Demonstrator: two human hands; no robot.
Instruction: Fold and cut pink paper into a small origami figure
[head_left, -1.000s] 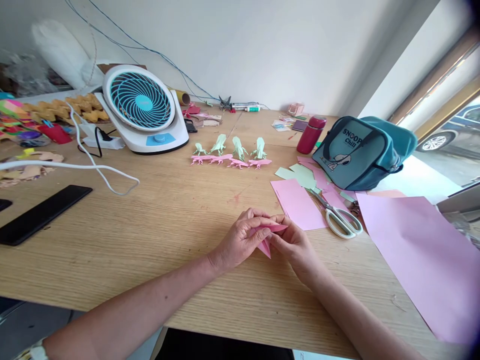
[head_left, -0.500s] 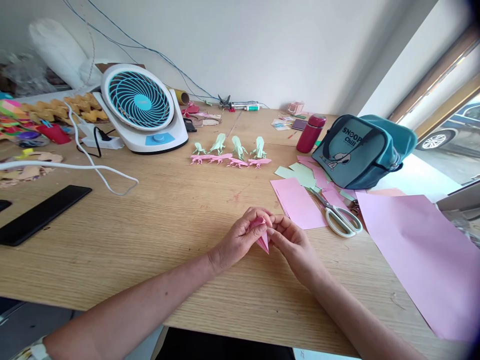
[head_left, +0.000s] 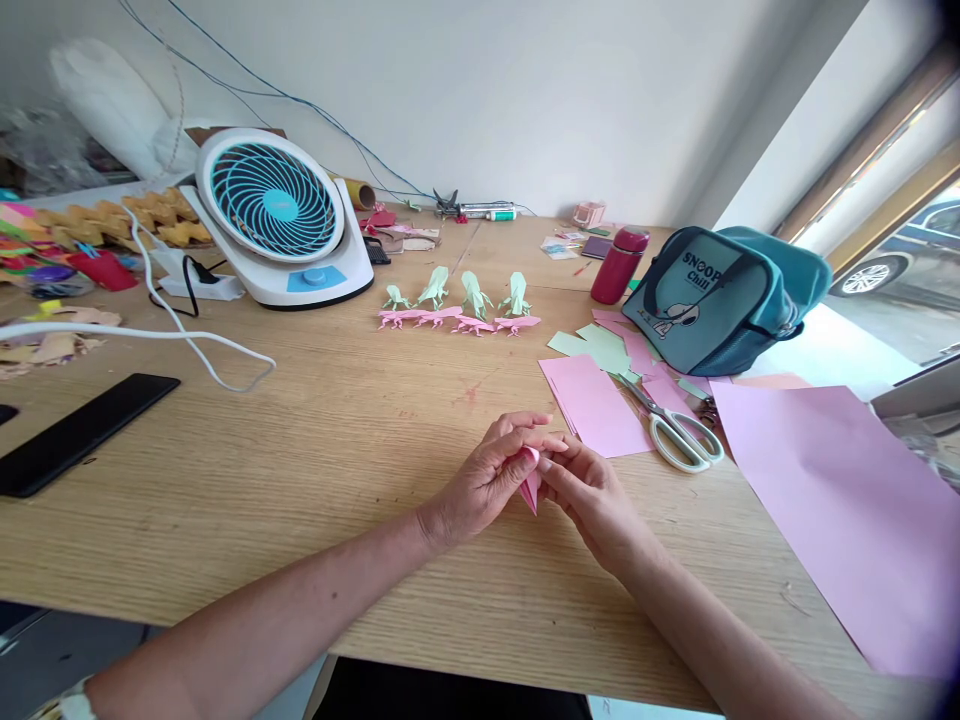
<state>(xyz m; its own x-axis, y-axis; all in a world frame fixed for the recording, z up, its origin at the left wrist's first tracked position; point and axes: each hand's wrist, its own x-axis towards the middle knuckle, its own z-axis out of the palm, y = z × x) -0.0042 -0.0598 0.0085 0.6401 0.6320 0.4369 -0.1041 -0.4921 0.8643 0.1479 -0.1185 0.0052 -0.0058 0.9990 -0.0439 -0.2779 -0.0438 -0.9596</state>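
Observation:
A small folded pink paper [head_left: 529, 488] is pinched between both hands above the table, its narrow tip pointing down toward me. My left hand [head_left: 491, 473] grips it with the thumb on its near face and the fingers reaching over the top. From the other side, my right hand [head_left: 589, 490] holds its right edge between thumb and fingers. Part of the paper is hidden by the fingers. Farther back stand folded green paper figures [head_left: 475, 294], with a row of folded pink paper figures [head_left: 474, 325] just in front of them.
Pink sheets [head_left: 596, 405], white-handled scissors [head_left: 686, 442] and green scraps [head_left: 604, 348] lie right of my hands. A large pink sheet [head_left: 840, 510], teal bag [head_left: 712, 300] and red bottle [head_left: 619, 266] are beyond. A fan [head_left: 277, 215] and black bar [head_left: 86, 432] stand left.
The fingers of my left hand have straightened and stretched rightward over the paper toward my right hand. The folded paper has shifted slightly, and less of it shows.

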